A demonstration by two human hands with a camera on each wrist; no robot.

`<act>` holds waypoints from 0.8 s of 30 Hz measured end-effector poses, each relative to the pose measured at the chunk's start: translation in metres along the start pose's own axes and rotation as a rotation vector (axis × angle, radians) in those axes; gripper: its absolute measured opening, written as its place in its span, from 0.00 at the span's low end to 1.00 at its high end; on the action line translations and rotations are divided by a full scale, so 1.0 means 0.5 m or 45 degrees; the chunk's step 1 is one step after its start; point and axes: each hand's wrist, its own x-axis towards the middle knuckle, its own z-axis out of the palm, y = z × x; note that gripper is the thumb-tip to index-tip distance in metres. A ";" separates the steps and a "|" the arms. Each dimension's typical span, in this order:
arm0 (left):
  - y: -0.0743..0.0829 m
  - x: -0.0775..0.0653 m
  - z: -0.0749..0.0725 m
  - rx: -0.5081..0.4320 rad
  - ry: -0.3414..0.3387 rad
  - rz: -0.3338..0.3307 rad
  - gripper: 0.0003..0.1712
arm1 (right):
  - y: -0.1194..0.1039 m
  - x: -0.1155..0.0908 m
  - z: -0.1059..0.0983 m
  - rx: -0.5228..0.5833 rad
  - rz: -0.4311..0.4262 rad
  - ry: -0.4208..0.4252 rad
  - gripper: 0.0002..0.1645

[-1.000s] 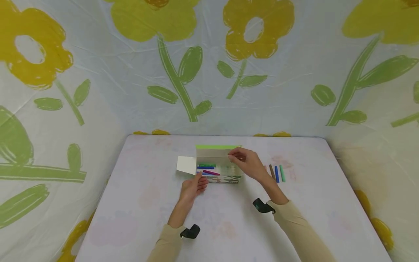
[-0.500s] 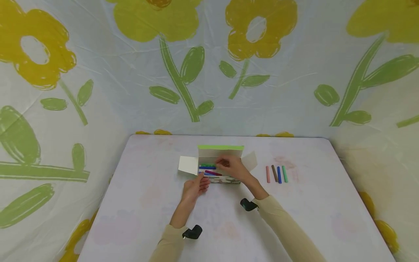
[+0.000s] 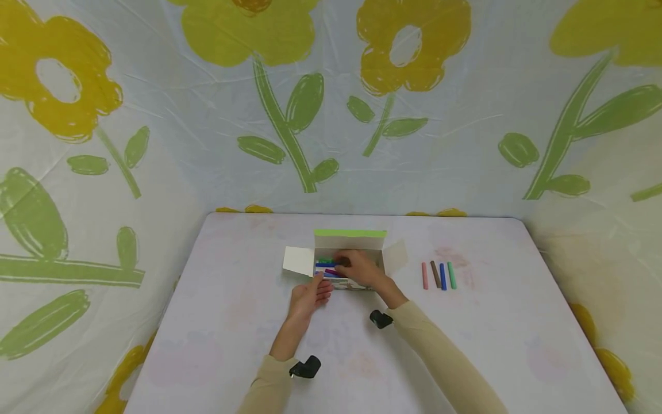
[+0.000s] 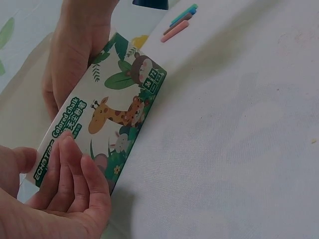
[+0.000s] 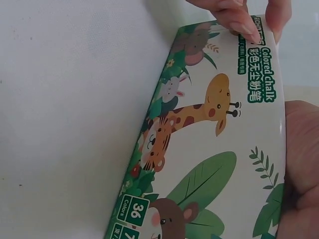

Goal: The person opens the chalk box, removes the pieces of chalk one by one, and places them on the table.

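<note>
Whereas wrist views show the box's (image 5: 209,144) giraffe (image 5: 217,94), head shows chalks (image 3: 326,265) inside.

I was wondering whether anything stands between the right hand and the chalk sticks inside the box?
Nothing visible does: the lid is raised at the far side of the box, and the right hand reaches in close to the chalk sticks.

The box (image 5: 212,132) is smooth cardboard, the chalks (image 3: 443,277) matt.
</note>
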 end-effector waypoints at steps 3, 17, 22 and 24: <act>0.000 0.000 0.001 -0.015 -0.007 -0.002 0.30 | -0.001 0.004 0.002 -0.024 0.045 -0.014 0.14; 0.001 -0.003 0.002 -0.046 -0.010 0.010 0.32 | -0.040 0.022 0.009 -0.271 0.174 -0.052 0.08; -0.002 -0.003 0.006 -0.052 0.000 0.025 0.31 | -0.050 0.022 0.010 -0.294 0.211 -0.049 0.08; -0.001 -0.003 0.008 -0.053 0.006 0.031 0.30 | -0.050 0.022 0.009 -0.292 0.215 -0.044 0.07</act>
